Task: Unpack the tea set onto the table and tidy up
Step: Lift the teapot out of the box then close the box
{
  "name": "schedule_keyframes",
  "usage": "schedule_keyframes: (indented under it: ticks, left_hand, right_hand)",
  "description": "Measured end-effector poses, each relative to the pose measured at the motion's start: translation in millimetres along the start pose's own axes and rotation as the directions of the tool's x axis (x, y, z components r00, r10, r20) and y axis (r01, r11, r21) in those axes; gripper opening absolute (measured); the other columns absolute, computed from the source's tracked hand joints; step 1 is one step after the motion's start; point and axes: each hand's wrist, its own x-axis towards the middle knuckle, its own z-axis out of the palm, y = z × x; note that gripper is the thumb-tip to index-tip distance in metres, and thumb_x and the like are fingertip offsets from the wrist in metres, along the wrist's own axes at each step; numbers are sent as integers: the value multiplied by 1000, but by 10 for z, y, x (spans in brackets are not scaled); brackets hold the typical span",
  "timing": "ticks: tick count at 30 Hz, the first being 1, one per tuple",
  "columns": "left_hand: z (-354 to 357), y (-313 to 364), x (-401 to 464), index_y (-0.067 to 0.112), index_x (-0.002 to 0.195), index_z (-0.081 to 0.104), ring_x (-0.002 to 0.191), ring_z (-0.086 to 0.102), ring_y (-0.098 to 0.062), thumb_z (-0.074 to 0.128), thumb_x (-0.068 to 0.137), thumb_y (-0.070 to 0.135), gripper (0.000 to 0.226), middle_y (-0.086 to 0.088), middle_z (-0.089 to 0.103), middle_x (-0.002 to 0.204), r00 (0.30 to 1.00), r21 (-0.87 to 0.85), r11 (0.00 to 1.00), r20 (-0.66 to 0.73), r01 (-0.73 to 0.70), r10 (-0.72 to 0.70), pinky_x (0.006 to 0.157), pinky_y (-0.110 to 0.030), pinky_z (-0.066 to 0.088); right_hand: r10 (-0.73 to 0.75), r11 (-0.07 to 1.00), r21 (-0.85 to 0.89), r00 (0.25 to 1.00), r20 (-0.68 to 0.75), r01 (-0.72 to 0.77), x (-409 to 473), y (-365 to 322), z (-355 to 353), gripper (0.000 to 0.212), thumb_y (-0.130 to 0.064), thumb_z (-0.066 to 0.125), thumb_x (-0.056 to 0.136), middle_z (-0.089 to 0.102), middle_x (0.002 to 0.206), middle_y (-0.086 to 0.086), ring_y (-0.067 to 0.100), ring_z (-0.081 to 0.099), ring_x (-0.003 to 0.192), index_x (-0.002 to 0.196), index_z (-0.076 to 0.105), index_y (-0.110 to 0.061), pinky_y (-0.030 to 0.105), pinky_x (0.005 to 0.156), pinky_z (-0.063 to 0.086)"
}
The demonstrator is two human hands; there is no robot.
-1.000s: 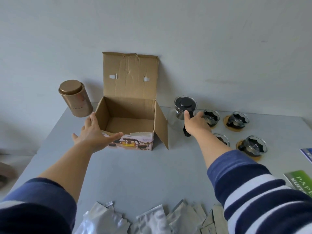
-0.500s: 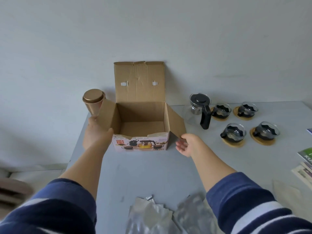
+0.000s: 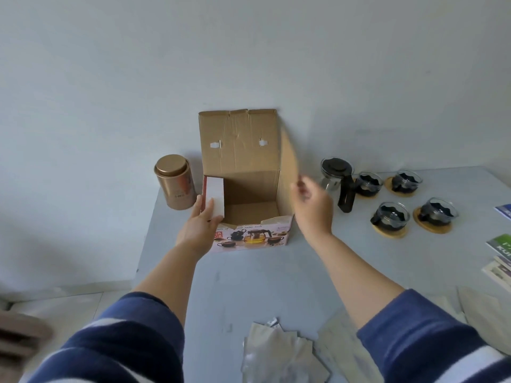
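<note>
Open cardboard box point(image 3: 249, 189), interior bare

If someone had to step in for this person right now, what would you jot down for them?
Left hand: open, flat against the left side flap of the cardboard box, pushing it inward.
Right hand: fingers at the edge of the right side flap, raised; blurred, so grip unclear.
Box: looks empty, back lid standing up.
Done: glass teapot and four glass cups on wooden coasters stand on the table, right of the box.
Left: close the flaps and lid, then clear the foil packets at the near edge. Gold tin stands left of the box.
</note>
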Motion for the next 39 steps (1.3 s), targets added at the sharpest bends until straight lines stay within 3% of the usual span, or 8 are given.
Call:
schedule_keyframes:
  ticks: [3, 8, 14, 19, 28, 32, 36, 39]
  left_hand:
    - [45, -21, 21, 23, 155, 4, 148, 15, -18, 27, 103, 36, 58, 9, -16, 161, 999, -56, 998, 42, -15, 17, 115, -34, 25]
    - [86, -64, 29, 22, 155, 0, 149, 7, -14, 22, 104, 34, 57, 7, -20, 160, 997, -137, 990, 65, -21, 30, 116, -33, 20]
    - [125, -77, 66, 23, 154, -6, 150, 4, -15, 20, 104, 35, 57, 8, -20, 160, 998, -159, 987, 57, -16, 26, 117, -31, 18]
    - [160, -53, 62, 25, 155, -3, 149, 5, -13, 20, 104, 28, 55, 10, -17, 161, 1000, -184, 983, 22, -6, 10, 113, -28, 22]
    - [211, -96, 91, 31, 154, 1, 148, 14, -15, 23, 101, 32, 58, 14, -11, 161, 1000, -186, 982, -12, 20, -23, 108, -30, 29]
    - [161, -60, 65, 30, 154, 1, 148, 13, -16, 24, 101, 30, 58, 13, -10, 162, 999, -202, 979, -11, 35, -38, 108, -30, 29]
    - [115, -23, 21, 35, 154, 1, 145, 21, -16, 27, 98, 25, 62, 13, -4, 162, 1000, -220, 975, -20, 8, -13, 97, -25, 28]
    - [117, 3, -31, 37, 151, 18, 116, 42, -17, 30, 96, 24, 58, 10, 18, 158, 1000, -273, 962, -21, 2, -8, 89, -29, 34]
  right_hand:
    - [-353, 848, -307, 892, 282, 433, -44, 24, 153, 23, -26, 61, 87, 73, 97, -3, 18, 65, 85, 107, 70, -19, 29, 70, 52]
    - [-279, 692, -446, 780, 560, 567, -10, 42, 304, 22, -41, 62, 86, 67, 103, -8, 20, 56, 100, 99, 68, -24, 34, 79, 42]
    - [27, 968, -249, 968, 249, 37, 469, 12, 464, 37, -43, 55, 87, 64, 120, 0, 23, 56, 115, 118, 62, -23, 35, 92, 45]
    - [453, 856, 21, 771, 448, -516, 1071, -125, 615, 73, -47, 48, 93, 25, 157, 5, 27, 31, 141, 152, 13, -20, 38, 108, 29]
    - [300, 907, 162, 865, 402, -389, 930, -94, 680, 68, -23, 49, 88, 32, 155, -1, 19, 36, 139, 151, 23, -27, 35, 109, 32]
    - [224, 924, 209, 894, 387, -322, 568, -39, 527, 58, -16, 55, 83, 48, 129, -2, 17, 46, 122, 138, 41, -22, 19, 81, 37]
    - [188, 915, 263, 899, 395, -307, 153, 71, 328, 75, -8, 55, 88, 53, 127, -9, 12, 56, 102, 149, 19, -32, 9, 74, 42]
    - [135, 939, 251, 922, 362, -236, -59, 135, 191, 67, -2, 49, 87, 53, 130, -4, 28, 55, 77, 142, 29, -35, 10, 56, 45]
